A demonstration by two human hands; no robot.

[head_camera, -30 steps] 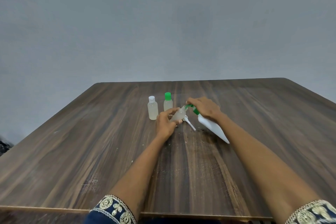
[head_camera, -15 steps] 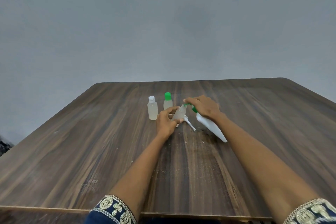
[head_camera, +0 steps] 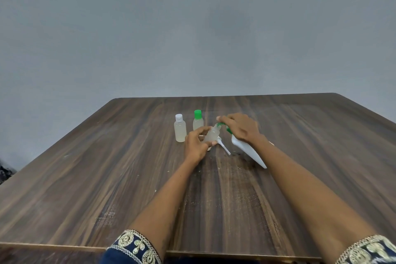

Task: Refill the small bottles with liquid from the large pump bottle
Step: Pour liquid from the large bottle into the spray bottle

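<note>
Left hand [head_camera: 196, 146] holds small bottle [head_camera: 212, 135] — right hand [head_camera: 242, 127] grips pump bottle [head_camera: 248, 150].

Both arms reach forward toward twelve o'clock; hands nearly meet

Left hand [head_camera: 196, 144] curls, thumb and fingers pinching; right hand [head_camera: 241, 127] arches palm-down, fingers bent, at its two o'clock.

No readable text, labels, brand names or nos. anywhere. The white-capped small bottle [head_camera: 180, 131], green-capped small bottle [head_camera: 198, 120] and white pump bottle [head_camera: 248, 152] were all plain, no print that could be made out. The desk [head_camera: 85, 178] carried no markings, and the sleeve trim [head_camera: 137, 244] showed only embroidery, no lettering.
</note>
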